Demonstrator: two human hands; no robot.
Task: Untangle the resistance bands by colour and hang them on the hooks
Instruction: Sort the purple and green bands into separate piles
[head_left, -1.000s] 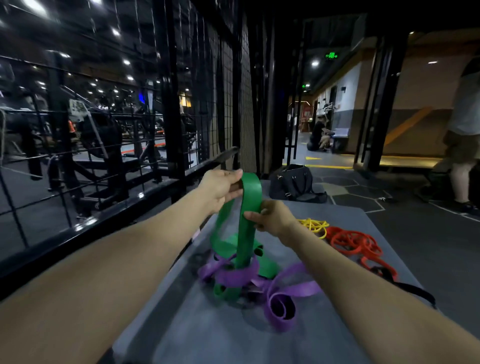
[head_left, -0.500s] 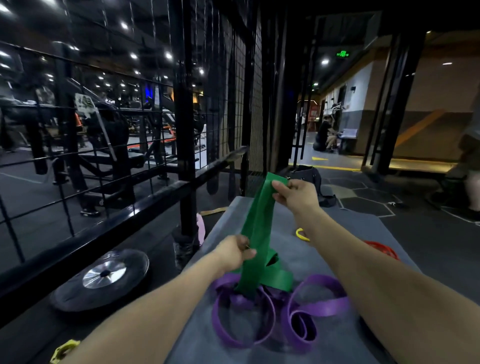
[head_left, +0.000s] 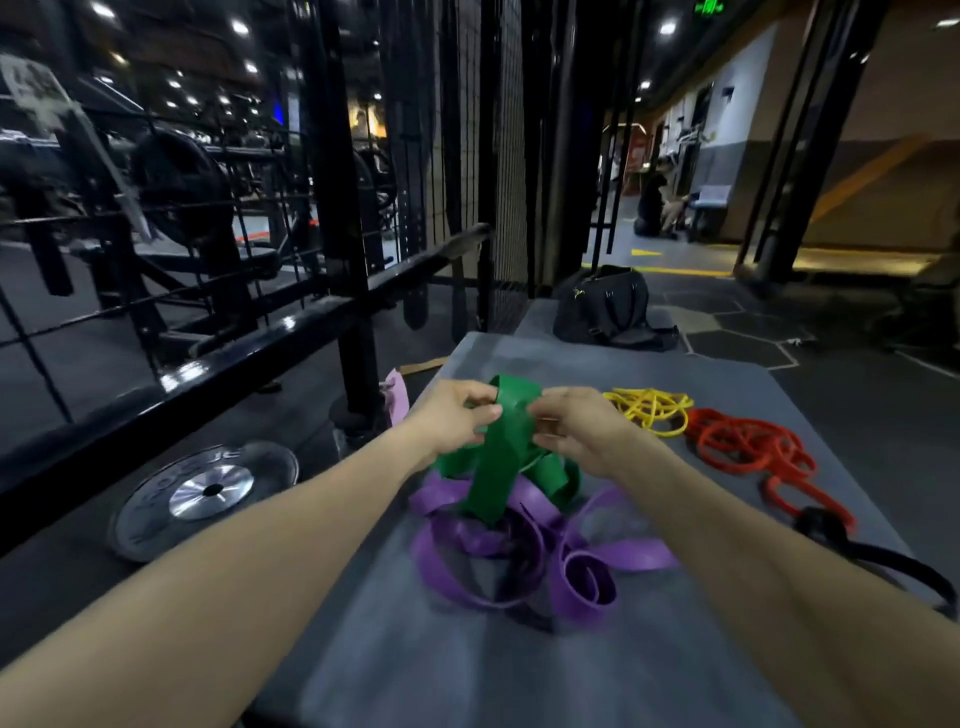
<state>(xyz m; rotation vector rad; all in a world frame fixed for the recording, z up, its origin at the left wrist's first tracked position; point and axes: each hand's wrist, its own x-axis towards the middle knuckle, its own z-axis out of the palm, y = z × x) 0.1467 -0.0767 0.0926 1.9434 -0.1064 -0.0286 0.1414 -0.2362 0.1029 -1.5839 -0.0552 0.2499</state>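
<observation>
The green resistance band was held up over the grey mat by both hands, close together. The left hand was pinched on the band's upper fold from the left, and the right hand was curled round the same fold from the right. Below the hands, the green band's lower loops were seen to drop into the purple resistance band, whose coils lay on the mat and were wound round the green one; exactly where the two crossed could not be made out.

The chief risk was judged to lie in that crossing. If the green band were pulled straight upward, the purple coils would probably be lifted with it and the tangle drawn tighter rather than loosened. Because such bands stretch, a hard tug might be stored as tension and released as a snap toward the hands if a pinch slipped.

A second risk was judged to lie beside the work: the yellow bands and the orange-red bands lay sorted just to the right, apart from the green and purple. A wide swing of freed loops could be expected to drag across them and mix the colours again. No hooks could be identified with certainty on the black rack.
</observation>
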